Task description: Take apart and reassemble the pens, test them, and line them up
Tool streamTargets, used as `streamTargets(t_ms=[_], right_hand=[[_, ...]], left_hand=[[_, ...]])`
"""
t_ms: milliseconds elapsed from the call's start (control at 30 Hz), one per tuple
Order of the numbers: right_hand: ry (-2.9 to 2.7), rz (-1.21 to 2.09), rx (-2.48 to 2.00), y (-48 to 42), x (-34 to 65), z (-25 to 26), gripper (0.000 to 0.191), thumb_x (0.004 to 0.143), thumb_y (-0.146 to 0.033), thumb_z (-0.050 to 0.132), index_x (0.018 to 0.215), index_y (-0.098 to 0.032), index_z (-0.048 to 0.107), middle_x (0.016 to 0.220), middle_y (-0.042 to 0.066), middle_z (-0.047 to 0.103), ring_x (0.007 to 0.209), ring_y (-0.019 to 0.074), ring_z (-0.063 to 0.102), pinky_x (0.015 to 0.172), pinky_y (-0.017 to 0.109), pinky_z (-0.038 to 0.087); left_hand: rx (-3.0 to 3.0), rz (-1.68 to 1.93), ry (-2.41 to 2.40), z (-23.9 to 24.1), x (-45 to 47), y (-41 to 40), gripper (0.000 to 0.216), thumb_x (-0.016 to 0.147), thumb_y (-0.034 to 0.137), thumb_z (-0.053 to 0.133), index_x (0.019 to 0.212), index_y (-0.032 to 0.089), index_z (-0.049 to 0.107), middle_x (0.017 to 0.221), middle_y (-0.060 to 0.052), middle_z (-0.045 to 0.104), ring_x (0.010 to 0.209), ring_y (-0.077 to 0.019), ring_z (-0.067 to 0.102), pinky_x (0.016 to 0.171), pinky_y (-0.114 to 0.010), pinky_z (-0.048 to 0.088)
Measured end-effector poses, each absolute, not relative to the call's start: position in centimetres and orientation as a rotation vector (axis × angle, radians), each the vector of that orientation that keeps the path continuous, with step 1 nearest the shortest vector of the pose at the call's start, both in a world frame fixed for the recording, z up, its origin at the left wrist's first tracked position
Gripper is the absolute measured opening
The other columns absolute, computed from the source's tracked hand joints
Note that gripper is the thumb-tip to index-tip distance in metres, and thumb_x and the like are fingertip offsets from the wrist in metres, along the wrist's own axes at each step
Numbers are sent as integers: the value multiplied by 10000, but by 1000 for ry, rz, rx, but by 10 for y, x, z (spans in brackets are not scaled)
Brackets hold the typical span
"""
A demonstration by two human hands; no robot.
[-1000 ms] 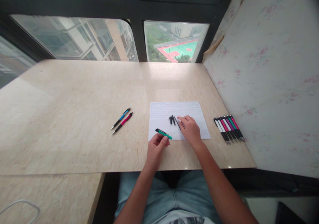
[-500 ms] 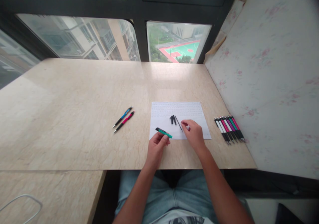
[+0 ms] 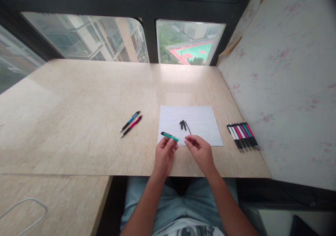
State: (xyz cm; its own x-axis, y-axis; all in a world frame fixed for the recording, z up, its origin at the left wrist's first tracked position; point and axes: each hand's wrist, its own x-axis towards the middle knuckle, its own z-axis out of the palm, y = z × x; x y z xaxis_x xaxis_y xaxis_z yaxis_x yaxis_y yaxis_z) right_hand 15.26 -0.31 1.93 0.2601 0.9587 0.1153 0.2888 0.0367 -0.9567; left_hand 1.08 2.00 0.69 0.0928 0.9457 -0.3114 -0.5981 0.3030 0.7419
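A green pen barrel with a black clip (image 3: 169, 136) is pinched between the thumb and fingers of my left hand (image 3: 165, 156). Close to the barrel's open end, my right hand (image 3: 201, 152) has its thumb and index finger pressed together; anything between them is too small to make out. Both hands are over the lower part of a sheet of paper with rows of writing (image 3: 204, 122). Just beyond my right fingertips lies a thin dark pen refill (image 3: 188, 127). Several short black pen parts (image 3: 183, 125) lie beside it on the paper.
To the left, a blue pen (image 3: 130, 121) and a pink pen (image 3: 131, 126) lie side by side on the stone-like tabletop (image 3: 86, 124). A row of several assembled pens (image 3: 243, 135) is at the right, near the wallpapered wall (image 3: 286, 89). A white cable (image 3: 39, 206) rests at lower left.
My right hand has moved left and toward me, away from the refill and closer to the green barrel. The left hand, still gripping the barrel, has shifted slightly. The view has tilted a little.
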Motion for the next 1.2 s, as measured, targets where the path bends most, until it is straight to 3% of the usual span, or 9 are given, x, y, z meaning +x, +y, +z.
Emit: streamTargets(t_ms=[267, 867, 1200], right_hand=[[-1320, 838, -1341, -7, 145, 32, 142, 907, -258, 611, 947, -231, 745, 936, 65, 737, 884, 208, 688, 777, 341, 569], [-1395, 697, -1432, -4, 143, 40, 78, 884, -252, 644, 861, -231, 715, 809, 32, 711, 729, 180, 636, 670, 310, 537], [-1537, 515, -1461, -5, 142, 38, 125, 898, -211, 616, 975, -234, 713, 906, 60, 690, 805, 197, 617, 651, 311, 536]], left_hand=[[401, 1245, 823, 7, 20, 15, 182, 769, 268, 791, 853, 162, 668, 776, 4, 619, 689, -86, 557, 681, -226, 450], [295, 1150, 725, 7, 21, 14, 216, 766, 276, 803, 858, 164, 642, 756, 16, 608, 648, -70, 548, 677, -217, 475], [251, 1116, 705, 11, 23, 13, 209, 752, 266, 815, 876, 165, 681, 838, -10, 674, 689, -82, 598, 713, -224, 501]])
